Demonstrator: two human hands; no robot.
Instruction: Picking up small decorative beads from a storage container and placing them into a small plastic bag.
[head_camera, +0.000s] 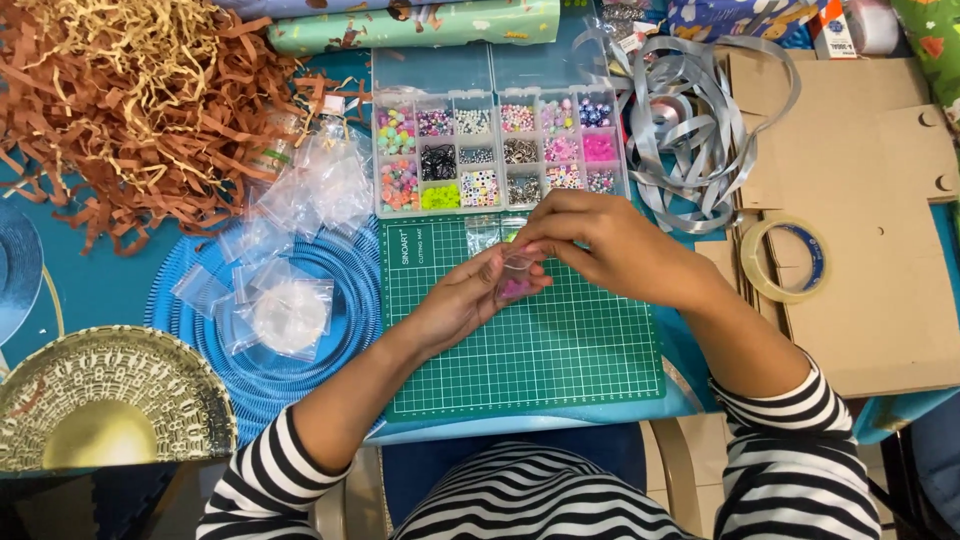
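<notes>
At the centre of the frame, over the green cutting mat (520, 350), the left hand (462, 300) cradles a small clear bag (515, 280) with pink beads showing at its bottom, fingers curled closed around it to steady it. The right hand (600, 245) pinches the bag's top edge shut-fingered, apparently holding its mouth. The compartmented bead box (500, 155) sits just above, within easy reach.

Hands in view: 2 – left hand (455, 300), right hand (610, 245)
Green cutting mat (530, 340): 1
Clear bead organiser box (500, 155): 1; filled compartments: 18, arranged 3 rows by 6
Tape roll (785, 258): 1
Gold embossed plate (110, 395): 1
Grey ribbon bundle (695, 120): 1
Shredded paper pile (130, 100): 1
Small clear zip bags (290, 230): several, overlapping, exact count not readable
</notes>
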